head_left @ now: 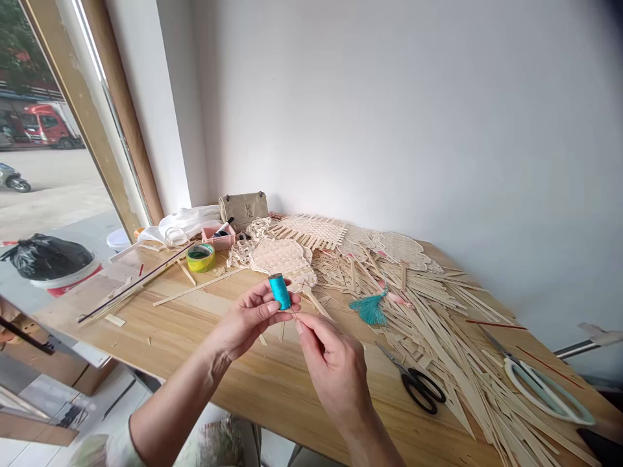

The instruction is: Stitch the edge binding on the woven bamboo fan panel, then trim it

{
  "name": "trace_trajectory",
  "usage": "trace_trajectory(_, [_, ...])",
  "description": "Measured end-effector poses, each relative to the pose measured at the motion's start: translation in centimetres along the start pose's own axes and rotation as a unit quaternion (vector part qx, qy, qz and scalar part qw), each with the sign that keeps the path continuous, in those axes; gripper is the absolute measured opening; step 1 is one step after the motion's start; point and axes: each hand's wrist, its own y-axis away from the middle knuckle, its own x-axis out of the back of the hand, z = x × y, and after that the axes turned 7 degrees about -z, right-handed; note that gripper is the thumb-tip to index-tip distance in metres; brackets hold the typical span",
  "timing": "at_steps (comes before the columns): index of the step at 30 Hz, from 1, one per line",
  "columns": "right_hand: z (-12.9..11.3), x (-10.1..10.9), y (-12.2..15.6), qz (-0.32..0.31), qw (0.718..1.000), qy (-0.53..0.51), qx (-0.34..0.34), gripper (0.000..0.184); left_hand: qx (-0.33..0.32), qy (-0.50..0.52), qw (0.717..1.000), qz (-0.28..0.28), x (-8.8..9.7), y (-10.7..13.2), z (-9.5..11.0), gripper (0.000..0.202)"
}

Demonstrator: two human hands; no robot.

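Observation:
Upright between the thumb and fingers of my left hand (250, 316) is a spool of turquoise thread (279, 292). My right hand (333, 363) is closed in a pinch just below and right of the spool. A thin line shows at its fingertips, too fine to tell if it is thread or a needle. Behind the hands lies a fan-shaped woven bamboo piece (282, 256) with a scalloped edge. To the right, a teal tassel (370, 307) rests on loose bamboo strips (438, 324).
Black-handled scissors (421, 389) lie near my right forearm; pale-handled shears (545, 389) are farther right. Yellow tape (200, 258), a pink box (219, 239) and a beige bag (244, 211) stand at the back left. A long dark-edged stick (136, 282) lies left on the wooden table (195, 337).

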Motion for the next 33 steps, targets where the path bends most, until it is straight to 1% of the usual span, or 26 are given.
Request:
trace_trajectory(5, [-0.2, 0.2, 0.0, -0.003, 1.0, -0.007, -0.001, 0.018, -0.008, -0.009, 1.0, -0.011, -0.3, -0.1, -0.4, 0.03])
trace_trajectory(10, [-0.1, 0.0, 0.1, 0.015, 1.0, -0.005, -0.012, 0.017, -0.008, -0.025, 1.0, 0.0, -0.6, 0.1, -1.3, 0.028])
trace_trajectory(13, [0.1, -0.2, 0.1, 0.002, 1.0, -0.004, -0.013, 0.018, -0.015, -0.034, 0.999, 0.002, -0.6, 0.2, -1.8, 0.027])
trace_trajectory(17, [0.2, -0.5, 0.1, -0.008, 0.999, -0.007, -0.039, 0.019, -0.022, -0.037, 0.999, 0.019, -0.3, 0.2, -1.9, 0.024])
trace_trajectory(20, [0.4, -0.7, 0.3, -0.017, 0.998, -0.014, -0.062, 0.017, -0.021, -0.017, 0.999, 0.035, -0.1, 0.2, -1.8, 0.024])
trace_trajectory(22, [0.4, -0.7, 0.4, -0.022, 0.997, -0.006, -0.069, 0.019, -0.02, -0.008, 0.999, 0.04, 0.0, 0.2, -1.8, 0.025])
trace_trajectory(24, [0.5, -0.7, 0.4, -0.02, 0.998, 0.014, -0.063, 0.023, -0.017, -0.003, 0.999, 0.042, -0.1, 0.3, -1.9, 0.024])
trace_trajectory(29, [0.8, -0.9, 0.2, -0.014, 0.999, 0.048, -0.013, 0.027, -0.017, 0.036, 0.998, 0.058, -0.2, 0.5, -2.8, 0.026])
trace_trajectory(31, [1.2, -1.1, 0.3, -0.021, 0.999, 0.046, 0.003, 0.028, -0.019, 0.053, 0.996, 0.068, -0.1, 0.7, -3.3, 0.027])
trace_trajectory(33, [1.9, -1.5, 0.4, -0.04, 0.999, 0.035, 0.008, 0.027, -0.023, 0.066, 0.994, 0.082, 0.0, 0.9, -3.7, 0.028])
